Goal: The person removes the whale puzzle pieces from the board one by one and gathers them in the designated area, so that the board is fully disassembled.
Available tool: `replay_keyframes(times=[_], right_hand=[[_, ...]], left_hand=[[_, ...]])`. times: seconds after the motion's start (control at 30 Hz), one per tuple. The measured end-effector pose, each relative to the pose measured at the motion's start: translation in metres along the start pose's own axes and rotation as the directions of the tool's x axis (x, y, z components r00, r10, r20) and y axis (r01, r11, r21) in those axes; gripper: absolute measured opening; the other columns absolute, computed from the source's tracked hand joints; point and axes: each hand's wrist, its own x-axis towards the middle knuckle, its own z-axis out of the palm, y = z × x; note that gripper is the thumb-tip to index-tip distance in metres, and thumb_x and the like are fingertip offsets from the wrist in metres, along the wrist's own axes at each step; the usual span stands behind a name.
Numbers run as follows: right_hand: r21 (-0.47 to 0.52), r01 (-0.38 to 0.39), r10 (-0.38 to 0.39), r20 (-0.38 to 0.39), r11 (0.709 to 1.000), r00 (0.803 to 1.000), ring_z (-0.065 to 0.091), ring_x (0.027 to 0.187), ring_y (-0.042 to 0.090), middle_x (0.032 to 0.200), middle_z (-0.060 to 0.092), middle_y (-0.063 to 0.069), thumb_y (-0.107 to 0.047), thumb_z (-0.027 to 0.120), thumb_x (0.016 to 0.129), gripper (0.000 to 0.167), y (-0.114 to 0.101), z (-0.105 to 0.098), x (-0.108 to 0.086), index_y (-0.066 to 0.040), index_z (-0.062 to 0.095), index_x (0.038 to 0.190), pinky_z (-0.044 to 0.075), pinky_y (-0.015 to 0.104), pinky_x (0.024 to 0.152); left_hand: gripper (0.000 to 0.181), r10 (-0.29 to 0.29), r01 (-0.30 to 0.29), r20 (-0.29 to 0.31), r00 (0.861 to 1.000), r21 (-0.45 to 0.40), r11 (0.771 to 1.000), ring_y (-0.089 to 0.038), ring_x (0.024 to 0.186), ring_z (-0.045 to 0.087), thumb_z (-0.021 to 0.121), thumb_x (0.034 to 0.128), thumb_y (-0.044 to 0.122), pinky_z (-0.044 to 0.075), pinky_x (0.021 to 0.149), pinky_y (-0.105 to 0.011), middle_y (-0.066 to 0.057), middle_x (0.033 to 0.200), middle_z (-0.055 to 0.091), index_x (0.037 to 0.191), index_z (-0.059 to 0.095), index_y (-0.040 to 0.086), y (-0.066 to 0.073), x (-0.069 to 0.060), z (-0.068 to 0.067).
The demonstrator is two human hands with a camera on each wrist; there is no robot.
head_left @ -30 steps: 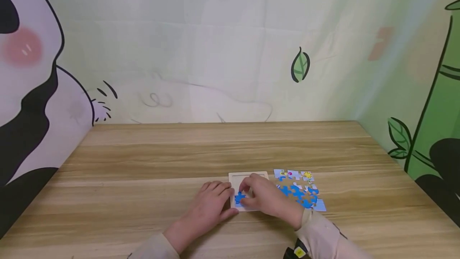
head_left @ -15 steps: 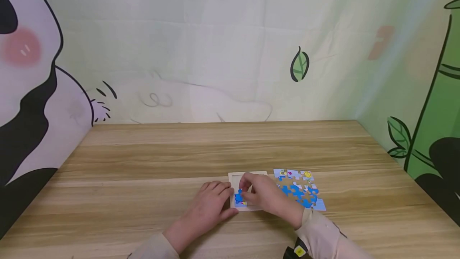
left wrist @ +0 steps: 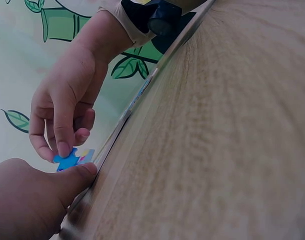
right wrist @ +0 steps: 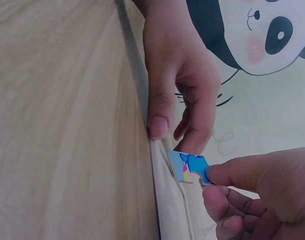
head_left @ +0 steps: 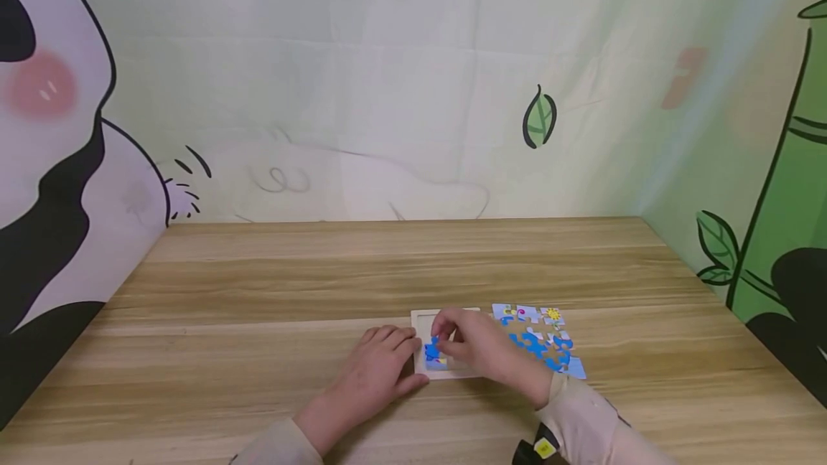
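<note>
A blue jigsaw piece (head_left: 431, 351) with a pale edge and a bit of yellow and pink is pinched between the thumb and fingers of my right hand (head_left: 481, 343). It stands tilted over the near left part of a pale wooden puzzle tray (head_left: 423, 321), as the right wrist view shows. My left hand (head_left: 381, 361) rests against the tray's left side, its fingertips on the rim and its thumb at the near left corner. In the left wrist view the piece (left wrist: 67, 161) appears just beyond the left thumb. My right hand hides much of the tray's inside.
Several loose jigsaw pieces (head_left: 535, 344), blue and pale with a yellow sun on one, lie right of the tray, partly behind my right hand. The wooden table (head_left: 258, 271) extends to a wall (head_left: 388, 106) painted with leaves and a panda.
The jigsaw piece has tilted up and shifted slightly right within the near left part of the tray, in my right hand's fingers. My left hand has stayed still.
</note>
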Motion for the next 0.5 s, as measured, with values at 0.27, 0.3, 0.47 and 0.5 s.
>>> replay_keyframes(times=[0.27,0.3,0.47,0.5], right_hand=[[0.034,0.006,-0.006,-0.006,0.999,1.0,0.048,0.061,0.007,0.078,0.062,0.001,-0.005,0.066,0.087,0.007,0.0,-0.017,-0.005,-0.008,0.062,0.091,0.04,0.017,0.053],[0.033,-0.001,0.002,-0.004,0.999,1.0,0.048,0.061,0.008,0.079,0.062,0.001,-0.005,0.066,0.088,0.007,-0.001,-0.02,-0.006,-0.009,0.061,0.091,0.04,0.017,0.053],[0.023,-0.027,0.027,0.009,0.999,1.0,0.049,0.063,0.008,0.08,0.062,-0.001,-0.007,0.065,0.089,0.007,0.0,-0.031,-0.01,-0.01,0.061,0.092,0.043,0.018,0.056],[0.02,-0.032,0.031,0.01,0.999,0.999,0.049,0.063,0.008,0.08,0.062,-0.001,-0.007,0.065,0.089,0.006,0.001,-0.033,-0.01,-0.011,0.061,0.092,0.043,0.019,0.057]], left_hand=[[0.05,-0.014,0.014,0.022,1.0,-0.016,1.0,-0.021,0.114,0.057,0.062,0.0873,0.051,0.045,0.099,-0.039,-0.004,0.124,0.064,0.117,0.066,0.01,0.0,0.001,0.0],[0.05,-0.014,0.015,0.025,1.0,-0.018,1.0,-0.021,0.114,0.057,0.062,0.0874,0.05,0.045,0.099,-0.039,-0.004,0.124,0.064,0.116,0.066,0.01,0.0,0.001,-0.001],[0.049,-0.01,0.01,0.021,1.0,-0.015,1.0,-0.02,0.114,0.057,0.062,0.0873,0.051,0.045,0.098,-0.039,-0.004,0.124,0.064,0.115,0.066,0.01,0.0,0.0,-0.001],[0.049,-0.009,0.009,0.022,1.0,-0.014,1.0,-0.02,0.113,0.057,0.062,0.0873,0.05,0.045,0.098,-0.039,-0.004,0.124,0.064,0.115,0.066,0.01,0.0,0.0,-0.001]])
